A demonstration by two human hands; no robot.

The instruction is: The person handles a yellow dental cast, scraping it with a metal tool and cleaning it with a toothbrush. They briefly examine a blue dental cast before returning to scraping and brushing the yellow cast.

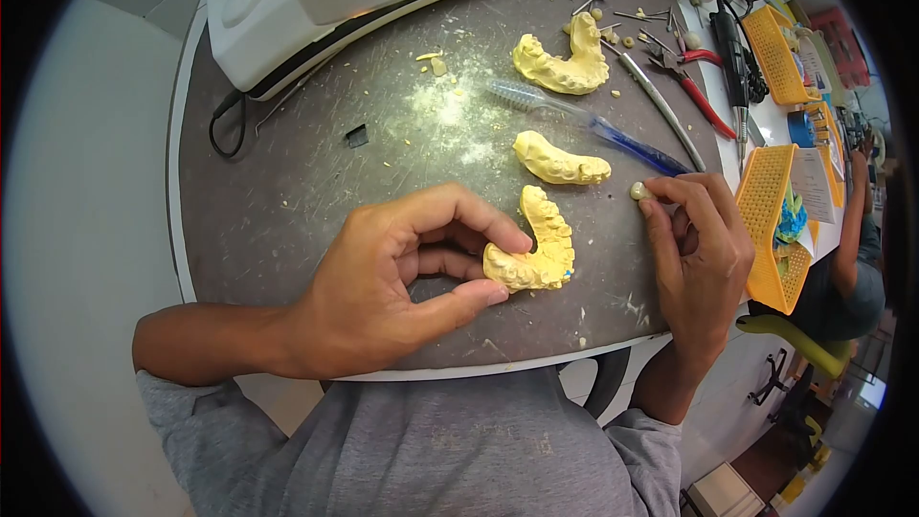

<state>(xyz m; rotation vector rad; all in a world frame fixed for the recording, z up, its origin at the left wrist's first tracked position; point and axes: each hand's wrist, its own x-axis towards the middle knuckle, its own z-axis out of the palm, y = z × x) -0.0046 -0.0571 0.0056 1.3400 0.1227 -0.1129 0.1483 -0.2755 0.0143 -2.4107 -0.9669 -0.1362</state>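
While the left hand arches, gripping a dental cast, right hand curled, pinching a tooth-like piece

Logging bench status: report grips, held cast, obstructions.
Left grip: holding yellow horseshoe cast. Right grip: pinching small crown-like piece. Nearest obstacle: partial cast, just beyond.

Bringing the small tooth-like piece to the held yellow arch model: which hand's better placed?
Likely the right hand: its thumb and finger pinch the small tooth-like piece. The left hand looks occupied, gripping the yellow arch model by one end.
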